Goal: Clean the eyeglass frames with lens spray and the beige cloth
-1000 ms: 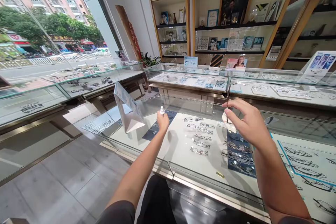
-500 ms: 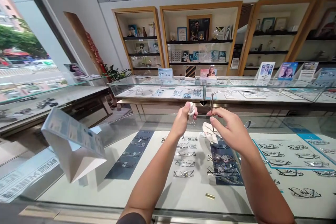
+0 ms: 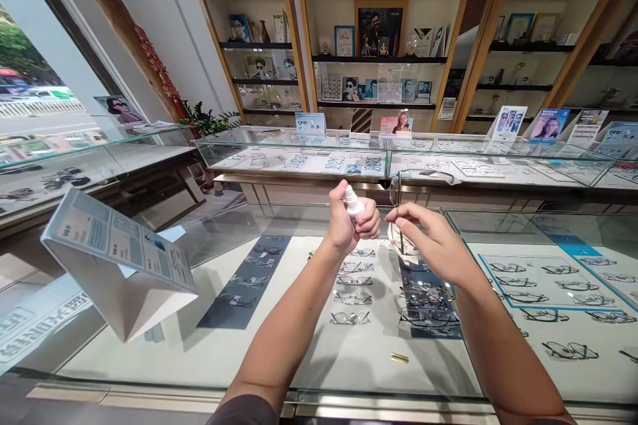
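My left hand (image 3: 351,219) is wrapped round a small white spray bottle (image 3: 353,201), its nozzle pointing up. Just to the right, my right hand (image 3: 423,236) pinches a pair of eyeglasses (image 3: 395,190), held on edge with one thin temple stretching right above the hand. A pale cloth (image 3: 406,247) hangs below those same fingers. Both hands are raised over a glass display case (image 3: 319,362). The bottle and the glasses are apart.
Rows of eyeglasses (image 3: 353,281) lie inside the case beneath my hands. A folded card stand (image 3: 119,262) stands on the glass at the left. Beyond are another glass showcase (image 3: 299,159) and wooden wall shelves (image 3: 381,60).
My left hand has turned, bringing the white bottle upright into clearer sight. My right hand still holds the glasses and cloth. The view has tipped down slightly.
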`<state>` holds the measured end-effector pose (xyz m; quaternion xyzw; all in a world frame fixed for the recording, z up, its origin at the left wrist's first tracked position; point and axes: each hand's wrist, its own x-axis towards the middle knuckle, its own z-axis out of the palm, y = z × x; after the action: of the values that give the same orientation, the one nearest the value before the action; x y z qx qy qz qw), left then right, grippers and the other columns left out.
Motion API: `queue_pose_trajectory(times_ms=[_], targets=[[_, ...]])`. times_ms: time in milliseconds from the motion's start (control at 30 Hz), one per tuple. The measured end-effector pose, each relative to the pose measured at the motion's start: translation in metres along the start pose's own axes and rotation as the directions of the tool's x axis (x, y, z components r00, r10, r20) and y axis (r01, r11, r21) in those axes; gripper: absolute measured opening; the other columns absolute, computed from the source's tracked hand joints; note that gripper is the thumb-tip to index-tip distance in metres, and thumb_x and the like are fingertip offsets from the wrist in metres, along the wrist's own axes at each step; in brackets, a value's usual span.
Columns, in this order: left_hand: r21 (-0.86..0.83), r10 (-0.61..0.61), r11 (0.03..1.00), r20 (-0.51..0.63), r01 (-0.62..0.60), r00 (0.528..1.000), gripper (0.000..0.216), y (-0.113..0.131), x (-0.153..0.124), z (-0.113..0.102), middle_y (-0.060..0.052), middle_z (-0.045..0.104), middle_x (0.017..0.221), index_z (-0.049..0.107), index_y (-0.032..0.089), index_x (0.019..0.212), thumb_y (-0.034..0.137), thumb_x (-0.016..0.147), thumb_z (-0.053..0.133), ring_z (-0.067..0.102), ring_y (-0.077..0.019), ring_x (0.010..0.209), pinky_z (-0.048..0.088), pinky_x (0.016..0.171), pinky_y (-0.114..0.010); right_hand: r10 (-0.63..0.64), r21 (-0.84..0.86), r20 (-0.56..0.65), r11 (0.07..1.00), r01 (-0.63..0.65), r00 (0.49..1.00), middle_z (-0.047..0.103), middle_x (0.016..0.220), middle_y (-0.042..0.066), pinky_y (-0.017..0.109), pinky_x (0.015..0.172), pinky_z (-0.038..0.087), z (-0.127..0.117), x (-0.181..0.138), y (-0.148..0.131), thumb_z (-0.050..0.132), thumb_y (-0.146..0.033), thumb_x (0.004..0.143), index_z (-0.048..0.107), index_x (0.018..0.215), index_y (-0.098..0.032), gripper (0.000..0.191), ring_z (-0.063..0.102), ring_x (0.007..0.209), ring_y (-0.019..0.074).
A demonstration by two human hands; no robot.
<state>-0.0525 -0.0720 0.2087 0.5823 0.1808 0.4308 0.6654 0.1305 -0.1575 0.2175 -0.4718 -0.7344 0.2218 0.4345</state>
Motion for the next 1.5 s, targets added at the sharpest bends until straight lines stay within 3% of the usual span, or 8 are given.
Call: queue_pose_trajectory(times_ms=[100,200,367,600,867,1233,1433,1500], targets=[[0.15,0.103,0.985,-0.1,-0.088,0.99,0.083,-0.01,0.004,-0.006,0.002,0.024,0.039,0.035,0.026,0.046,0.097,0.085,0.017,0.023,-0.0114,0.038,0.023,0.046,-0.033,0.01,0.113,0.02,0.993,-0.013,1.0,0.076,0.113,0.003,0.039,0.093,0.05,0.004,0.003,0.003,0.053,-0.038,0.108,0.072,0.109,-0.027,0.023,0.067,0.105,0.0227],[0.433,0.311,0.88,-0.215,-0.195,0.926,0.077,-0.022,0.007,-0.013,0.0,0.036,0.044,0.043,0.024,0.046,0.088,0.09,0.039,0.032,-0.0127,0.045,0.025,0.05,-0.034,-0.002,0.206,0.061,0.979,-0.01,0.998,0.075,0.114,0.003,0.039,0.096,0.049,0.01,0.004,0.003,0.054,-0.038,0.108,0.073,0.109,-0.027,0.022,0.066,0.107,0.0226],[0.631,0.461,0.745,-0.251,-0.217,0.851,0.073,-0.031,0.006,-0.017,-0.001,0.042,0.051,0.042,0.022,0.051,0.078,0.097,0.043,0.04,-0.0149,0.054,0.03,0.058,-0.035,-0.018,0.297,0.133,0.955,-0.023,0.991,0.074,0.111,0.003,0.039,0.099,0.049,0.021,0.002,-0.001,0.054,-0.039,0.108,0.073,0.108,-0.026,0.023,0.066,0.11,0.023],[0.612,0.459,0.76,-0.264,-0.221,0.849,0.074,-0.024,0.002,-0.014,0.0,0.041,0.051,0.043,0.022,0.051,0.082,0.094,0.044,0.036,-0.0143,0.052,0.026,0.057,-0.035,-0.033,0.32,0.12,0.947,-0.007,0.992,0.075,0.112,0.004,0.04,0.101,0.051,0.019,0.002,-0.001,0.056,-0.04,0.107,0.074,0.108,-0.026,0.023,0.067,0.11,0.0229],[0.69,0.344,0.694,-0.069,-0.205,0.936,0.075,-0.034,0.004,-0.008,0.0,0.034,0.05,0.036,0.022,0.052,0.082,0.094,0.042,0.03,-0.0135,0.053,0.023,0.056,-0.035,0.009,0.419,-0.165,0.906,0.062,0.986,0.077,0.113,0.006,0.04,0.103,0.055,0.015,0.012,0.01,0.059,-0.045,0.104,0.074,0.11,-0.025,0.025,0.07,0.107,0.0228],[0.652,0.341,0.728,-0.073,-0.215,0.937,0.073,-0.037,0.001,-0.001,0.0,0.036,0.052,0.035,0.022,0.054,0.082,0.094,0.041,0.034,-0.0147,0.055,0.025,0.058,-0.035,-0.022,0.468,-0.151,0.879,0.091,0.988,0.078,0.116,0.005,0.04,0.106,0.054,0.013,0.011,0.008,0.059,-0.04,0.105,0.074,0.109,-0.025,0.022,0.07,0.11,0.0216],[0.676,0.388,0.712,-0.158,-0.186,0.908,0.053,-0.026,0.023,-0.041,-0.005,0.062,0.08,0.056,0.021,0.078,0.069,0.098,0.044,0.058,-0.0222,0.08,0.046,0.078,-0.034,-0.023,0.429,-0.215,0.896,0.115,0.976,0.078,0.119,0.006,0.047,0.113,0.053,0.0,0.008,0.009,0.057,-0.041,0.105,0.073,0.107,-0.027,0.021,0.071,0.117,0.0241],[0.747,0.345,0.663,-0.244,-0.051,0.906,0.034,-0.03,0.035,-0.068,-0.007,0.064,0.099,0.058,0.021,0.094,0.053,0.1,0.048,0.061,-0.0243,0.097,0.048,0.089,-0.034,-0.02,0.409,-0.237,0.905,0.118,0.971,0.078,0.119,0.006,0.049,0.114,0.053,-0.006,0.007,0.008,0.057,-0.04,0.104,0.072,0.107,-0.028,0.02,0.071,0.119,0.0248]])
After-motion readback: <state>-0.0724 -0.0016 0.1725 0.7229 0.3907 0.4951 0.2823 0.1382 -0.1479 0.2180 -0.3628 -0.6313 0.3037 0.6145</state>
